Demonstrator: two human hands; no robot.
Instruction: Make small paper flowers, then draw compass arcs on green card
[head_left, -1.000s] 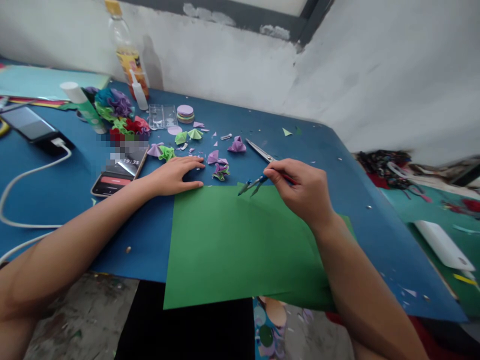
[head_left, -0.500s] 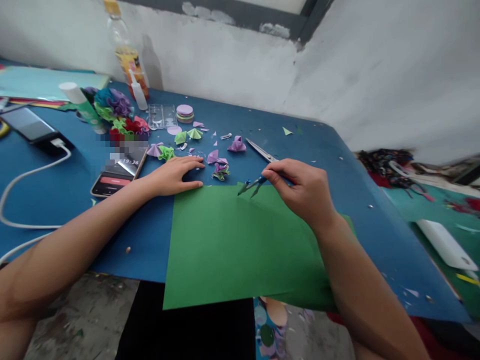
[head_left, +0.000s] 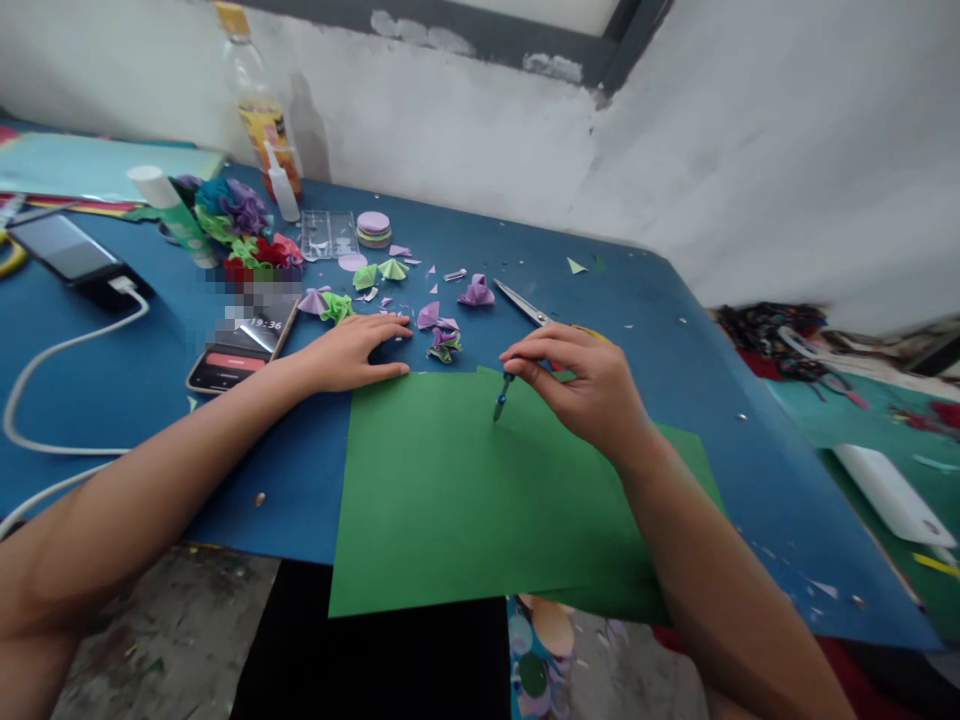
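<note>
Black device: one smooth slab (head_left: 64, 248), a white cable plugged into its end.
Glue stick: one tilted cylinder (head_left: 177, 222), white-capped, green-bodied.
Ruffled paper: a crinkled heap (head_left: 241, 212) of purple, teal, green and red.
Phone: one (head_left: 240, 350), flat, glossy, partly blurred out.
Bottles: two, a clear plastic drink bottle (head_left: 262, 115) and a small white squeeze bottle (head_left: 283, 192).
Left hand: palm down (head_left: 349, 353), fingers spread and gripping nothing, at the green sheet's upper left corner; same place as half a second ago.
Discs: one neat round stack (head_left: 373, 229), lilac on top.
Pleated pieces: two pale green ones (head_left: 379, 273) beside the discs.
Green sheet: smooth, flat paper (head_left: 450, 490), its near edge overhanging the blue tabletop (head_left: 292, 520).
Compass: one, slim and metallic (head_left: 501, 400), above the green sheet; nearly upright now, whereas two splayed legs show in the earlier frame.
Scissors: one pair (head_left: 523, 302), steel blades; more yellow handle shows now.
Right hand: fingertips pinched on the compass top (head_left: 581, 390).
</note>
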